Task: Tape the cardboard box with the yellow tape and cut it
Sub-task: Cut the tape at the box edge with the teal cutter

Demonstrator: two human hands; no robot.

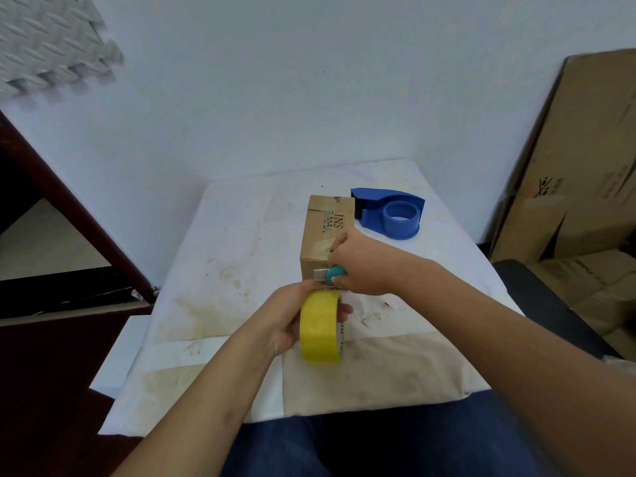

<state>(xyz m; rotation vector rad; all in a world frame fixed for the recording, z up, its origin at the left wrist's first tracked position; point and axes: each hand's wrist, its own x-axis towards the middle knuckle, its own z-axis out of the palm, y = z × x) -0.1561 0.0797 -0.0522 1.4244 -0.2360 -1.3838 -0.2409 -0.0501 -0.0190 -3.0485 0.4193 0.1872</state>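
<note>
Cardboard box (327, 232) lengthwise away from viewer, yellow tape roll (320, 327) upright on edge.

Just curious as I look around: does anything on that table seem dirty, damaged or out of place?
Yes. The white table cover is blotched with yellowish-brown stains, and the blue tape dispenser sits empty while the yellow tape is held by hand.

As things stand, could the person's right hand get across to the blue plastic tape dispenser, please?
Probably yes: the blue plastic tape dispenser sits uncovered just beyond the right hand, with bare cloth between. But that hand is gripping a teal-handled cutter against the cardboard box.
</note>
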